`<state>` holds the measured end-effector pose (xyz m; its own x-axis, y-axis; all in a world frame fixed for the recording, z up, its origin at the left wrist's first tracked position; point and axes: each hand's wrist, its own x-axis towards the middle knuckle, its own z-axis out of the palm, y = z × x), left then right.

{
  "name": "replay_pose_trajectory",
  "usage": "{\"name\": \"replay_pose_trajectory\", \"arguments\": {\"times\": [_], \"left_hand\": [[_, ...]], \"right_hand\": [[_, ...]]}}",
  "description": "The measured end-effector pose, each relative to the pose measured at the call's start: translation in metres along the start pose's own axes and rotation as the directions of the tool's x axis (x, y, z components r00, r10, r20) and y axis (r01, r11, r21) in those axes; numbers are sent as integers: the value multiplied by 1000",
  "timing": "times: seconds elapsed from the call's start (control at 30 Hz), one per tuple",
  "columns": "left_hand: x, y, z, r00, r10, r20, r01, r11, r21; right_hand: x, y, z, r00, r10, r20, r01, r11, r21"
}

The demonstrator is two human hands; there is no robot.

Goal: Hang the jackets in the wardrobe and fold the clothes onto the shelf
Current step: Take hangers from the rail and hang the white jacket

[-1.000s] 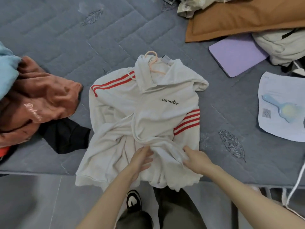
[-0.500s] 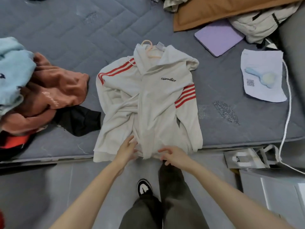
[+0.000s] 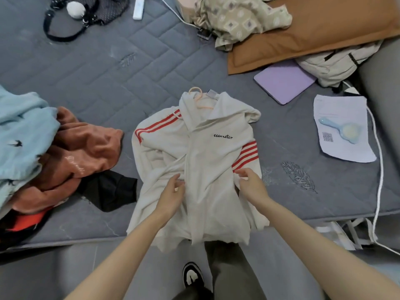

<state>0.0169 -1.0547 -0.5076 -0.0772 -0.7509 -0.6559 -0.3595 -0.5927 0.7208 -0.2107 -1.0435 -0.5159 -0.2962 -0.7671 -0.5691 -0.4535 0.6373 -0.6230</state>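
At the edge of the grey quilted mattress (image 3: 108,83), we straighten the cream cloth jacket with red sleeve stripes (image 3: 201,152), laid flat on its pink plastic hanger (image 3: 200,98), left hand (image 3: 172,194) and right hand (image 3: 252,184) each seemingly pinching its front with curled fingers; lifting it by the hook likely comes next.

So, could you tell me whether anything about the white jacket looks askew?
Yes: the white jacket lies rumpled, its hem hanging over the mattress edge, and the pink hanger sits crooked in its collar.
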Motion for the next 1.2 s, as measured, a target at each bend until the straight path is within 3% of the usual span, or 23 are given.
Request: {"name": "replay_pose_trajectory", "arguments": {"times": [0.23, 0.33, 0.43, 0.53, 0.67, 0.77, 0.87, 0.97, 1.03, 1.1, 1.17, 1.2], "left_hand": [[91, 54, 29, 987, 143, -78, -128, 978, 164], [140, 80, 48, 963, 263, -67, -232, 926, 297], [187, 101, 69, 914, 403, 37, -385, 838, 386], [220, 110, 94, 912, 408, 35, -379, 810, 447], [247, 123, 113, 953, 300, -34, -238, 816, 527], [263, 132, 110, 981, 194, -11, -162, 851, 500], [273, 146, 100, 981, 131, -141, -56, 896, 441], [280, 162, 92, 955, 75, -286, -30, 987, 158], [283, 172, 87, 924, 2, -383, -23, 998, -50], [285, 176, 80, 904, -41, -425, -13, 992, -124], [282, 173, 73, 916, -52, -398, 28, 997, -66], [280, 170, 70, 929, -61, -366, 57, 998, -23]], "right_hand": [[101, -5, -23, 974, 152, -168, -167, 982, -83], [140, 12, -32, 955, 277, -103, -287, 953, -99], [171, 23, -36, 899, 432, 64, -432, 902, -18], [185, 30, -39, 859, 471, 201, -482, 876, 2], [184, 40, -45, 895, 379, 234, -356, 925, -133], [174, 39, -57, 946, 282, 163, -277, 959, -52], [167, 31, -84, 973, 169, -156, -188, 975, -116], [168, 12, -119, 884, 30, -467, -144, 967, -210], [168, -2, -134, 817, -73, -573, -102, 958, -267], [168, -11, -138, 792, -187, -581, -11, 948, -319], [175, -8, -135, 846, -204, -493, -17, 914, -406], [180, -4, -132, 894, -129, -429, -88, 888, -452]]}}
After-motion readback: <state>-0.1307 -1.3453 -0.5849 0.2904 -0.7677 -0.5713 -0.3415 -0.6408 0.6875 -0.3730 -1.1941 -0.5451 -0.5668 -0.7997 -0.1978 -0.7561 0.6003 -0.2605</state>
